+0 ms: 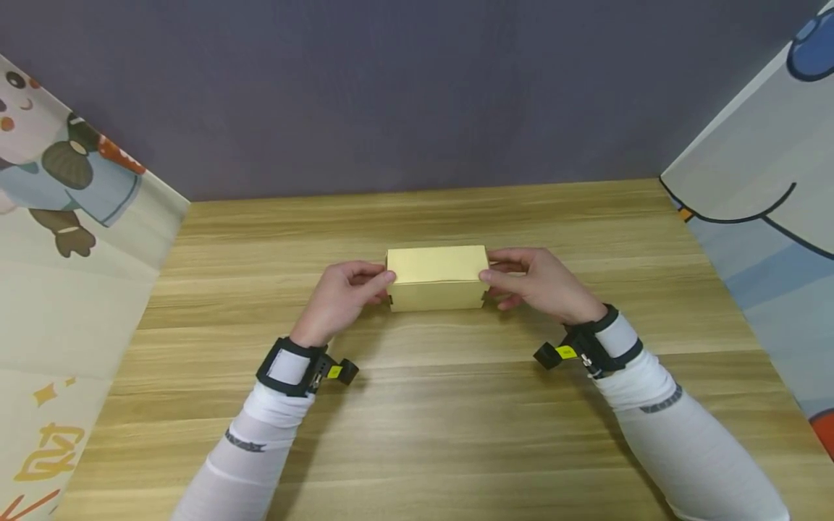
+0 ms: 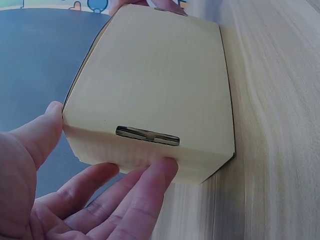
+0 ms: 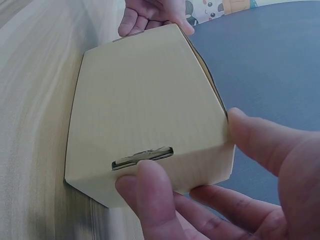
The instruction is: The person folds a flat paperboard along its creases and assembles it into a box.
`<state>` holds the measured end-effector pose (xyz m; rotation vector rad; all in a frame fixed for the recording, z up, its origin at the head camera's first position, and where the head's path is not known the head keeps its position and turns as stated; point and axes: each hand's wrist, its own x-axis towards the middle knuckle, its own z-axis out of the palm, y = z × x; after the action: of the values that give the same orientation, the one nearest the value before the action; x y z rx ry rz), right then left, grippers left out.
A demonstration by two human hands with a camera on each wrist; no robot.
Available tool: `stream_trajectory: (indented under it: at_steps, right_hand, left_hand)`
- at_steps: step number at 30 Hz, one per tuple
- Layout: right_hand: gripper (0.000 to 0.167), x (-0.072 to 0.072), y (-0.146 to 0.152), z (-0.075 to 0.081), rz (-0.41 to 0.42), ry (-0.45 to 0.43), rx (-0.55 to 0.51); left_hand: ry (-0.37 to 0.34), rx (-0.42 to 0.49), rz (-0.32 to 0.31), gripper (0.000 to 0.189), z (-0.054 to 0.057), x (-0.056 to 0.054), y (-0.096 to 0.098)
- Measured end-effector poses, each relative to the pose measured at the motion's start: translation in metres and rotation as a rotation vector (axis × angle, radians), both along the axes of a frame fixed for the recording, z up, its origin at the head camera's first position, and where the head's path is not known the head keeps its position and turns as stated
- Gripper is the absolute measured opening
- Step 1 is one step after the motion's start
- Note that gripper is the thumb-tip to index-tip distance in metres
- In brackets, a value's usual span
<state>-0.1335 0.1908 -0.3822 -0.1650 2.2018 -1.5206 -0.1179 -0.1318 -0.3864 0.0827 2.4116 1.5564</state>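
Note:
A small pale-yellow cardboard box (image 1: 436,266) with its lid folded down stands on the wooden table, held from both ends. My left hand (image 1: 348,297) grips its left end, thumb on the upper front corner and fingers against the end panel. At the opposite end my right hand (image 1: 544,284) holds it the same way. A slot (image 2: 147,135) shows near the left fingertips in the left wrist view. Another slot (image 3: 142,158) lies right beside a right fingertip in the right wrist view. Along one long edge of the box (image 3: 150,105), a thin dark gap runs under the lid.
The wood-grain table (image 1: 417,427) spreads around the box. A dark grey panel (image 1: 417,94) rises behind it. Cartoon-printed panels stand on the left (image 1: 78,239) and right (image 1: 749,217). Each wrist carries a strapped camera, the left camera (image 1: 348,371) and right camera (image 1: 547,355).

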Motion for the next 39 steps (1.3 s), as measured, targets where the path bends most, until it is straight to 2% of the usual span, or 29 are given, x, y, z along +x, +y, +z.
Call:
stream_trajectory:
  at_steps: [12, 18, 22, 29, 33, 39]
  right_hand:
    - [0.072, 0.002, 0.0, 0.0, -0.012, -0.008, -0.009]
    - [0.072, 0.003, -0.002, 0.006, -0.025, 0.012, -0.004]
    - [0.072, 0.005, -0.003, 0.011, -0.048, 0.046, -0.026]
    - [0.066, 0.008, -0.005, 0.021, -0.088, 0.223, 0.051]
    - [0.059, 0.011, -0.009, 0.025, -0.12, 0.26, 0.052]
    - [0.051, 0.013, -0.013, 0.025, -0.172, 0.271, -0.026]
  left_hand:
    - [-0.036, 0.033, 0.018, 0.056, 0.004, 0.001, 0.002]
    - [-0.013, 0.029, 0.025, 0.057, 0.009, 0.001, 0.003]
    - [0.026, 0.05, 0.033, 0.058, 0.015, 0.002, 0.003]
    - [0.13, 0.048, 0.086, 0.055, 0.023, 0.004, 0.007]
    - [0.167, 0.065, 0.136, 0.053, 0.024, 0.004, 0.009]
    - [0.21, 0.118, 0.185, 0.05, 0.024, 0.004, 0.012]
